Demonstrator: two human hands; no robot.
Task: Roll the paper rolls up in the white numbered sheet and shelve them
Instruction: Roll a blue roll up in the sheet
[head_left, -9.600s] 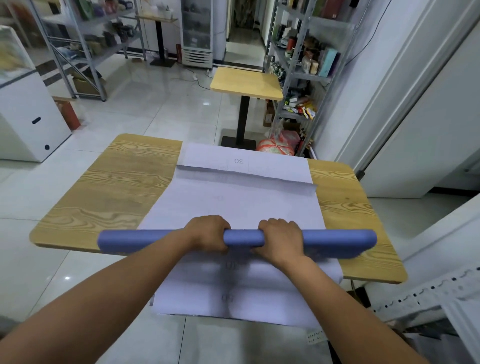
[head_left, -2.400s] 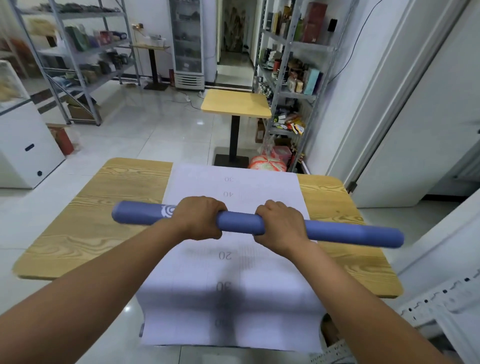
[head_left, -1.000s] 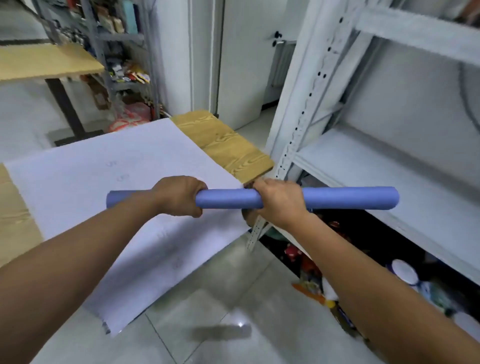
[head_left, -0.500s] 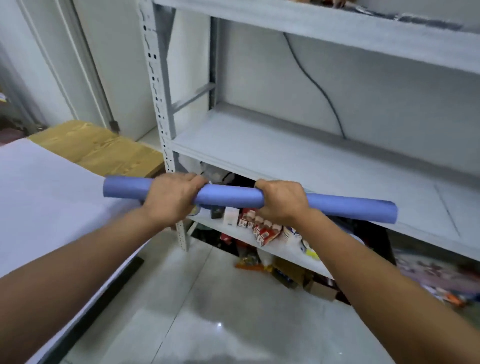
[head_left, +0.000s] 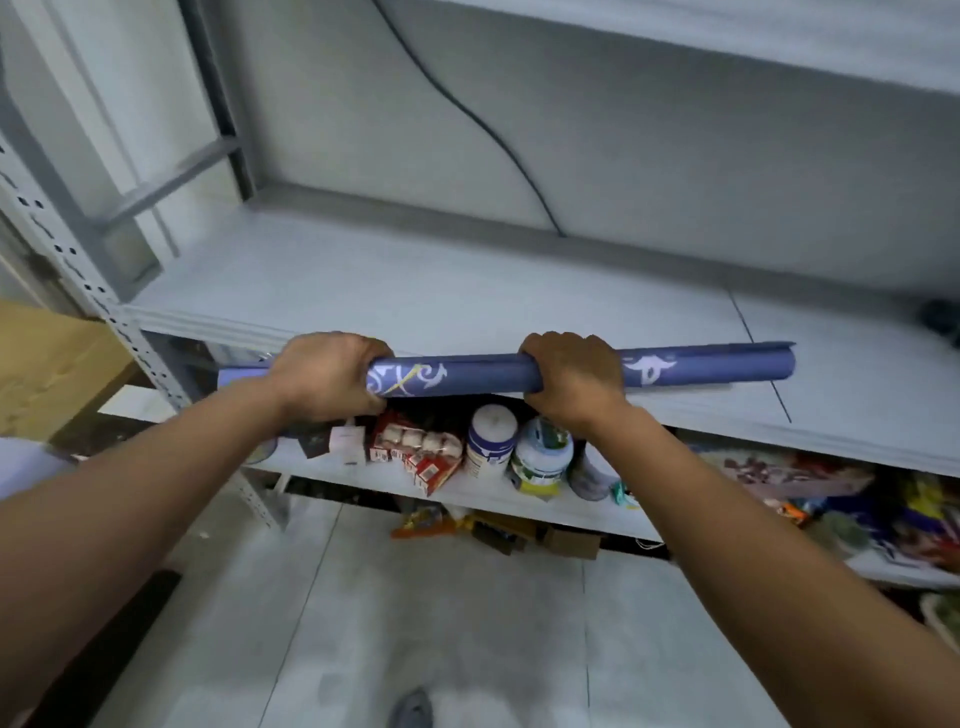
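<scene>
A long blue paper roll (head_left: 483, 375) with pale swirl patterns lies level in both my hands. My left hand (head_left: 330, 378) grips it near its left end, and my right hand (head_left: 574, 379) grips it right of the middle. The roll hovers at the front edge of the white metal shelf (head_left: 415, 291); its right end reaches over the shelf board. A corner of the white numbered sheet (head_left: 23, 460) shows at the far left, below my left forearm.
A black cable (head_left: 483, 130) runs down the wall behind the shelf. The lower shelf holds red boxes (head_left: 415, 449), two white jars (head_left: 491, 436) and more packets to the right. The wooden table (head_left: 47, 358) sits at the left, beside the perforated upright (head_left: 104, 306).
I have turned from the table to face the shelf and moved closer. The roll has come up to the shelf's front edge, still held in both hands.
</scene>
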